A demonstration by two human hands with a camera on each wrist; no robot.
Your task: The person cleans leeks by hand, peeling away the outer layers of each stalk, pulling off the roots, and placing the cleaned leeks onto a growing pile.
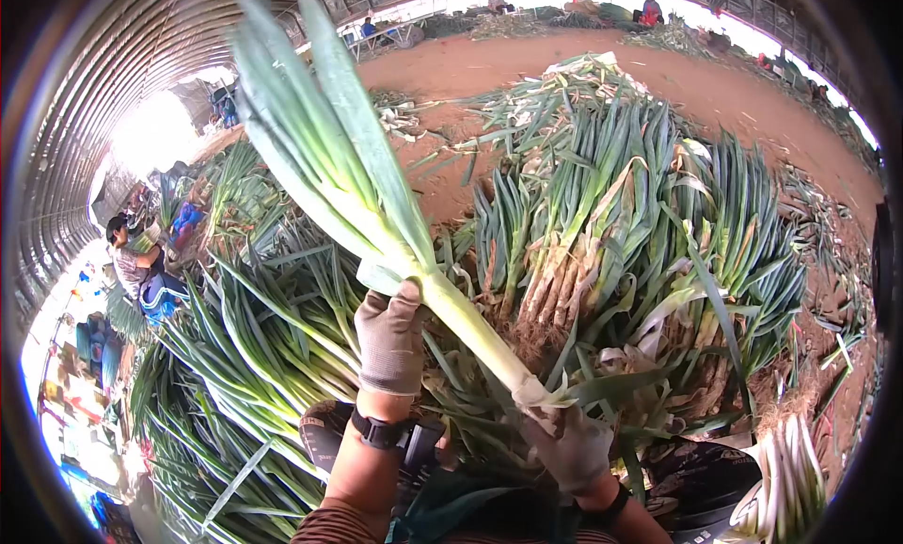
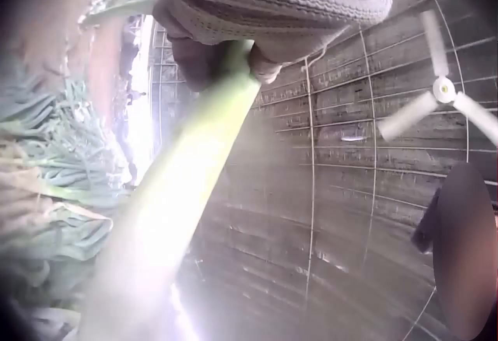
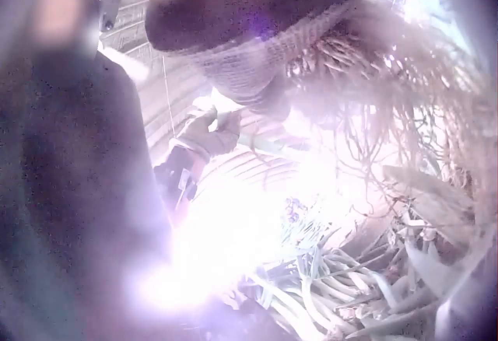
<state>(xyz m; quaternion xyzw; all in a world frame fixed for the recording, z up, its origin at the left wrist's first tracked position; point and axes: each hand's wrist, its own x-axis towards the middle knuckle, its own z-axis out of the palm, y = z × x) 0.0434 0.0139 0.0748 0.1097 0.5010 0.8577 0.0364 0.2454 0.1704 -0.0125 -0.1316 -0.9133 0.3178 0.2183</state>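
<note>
A large leek (image 1: pixel 470 330) slants across the head view, its green leaves fanned toward the upper left and its pale root end at the lower right. My gloved left hand (image 1: pixel 390 342) grips it where the stalk meets the leaves. In the left wrist view the pale stalk (image 2: pixel 183 162) runs down from the gloved fingers. At the root end, my gloved right hand (image 1: pixel 572 450) pinches the base. Glare washes out much of the right wrist view, where fine roots (image 3: pixel 381 108) hang beside the right glove (image 3: pixel 249 76).
A heap of leeks (image 1: pixel 254 356) lies to my left. Upright bundles with dirty roots (image 1: pixel 564 271) stand ahead. Peeled white stalks (image 1: pixel 785 478) lie at the lower right. Trimmings (image 1: pixel 583 78) are piled on the dirt floor (image 1: pixel 451 60). Another person (image 1: pixel 141 267) sits at the left.
</note>
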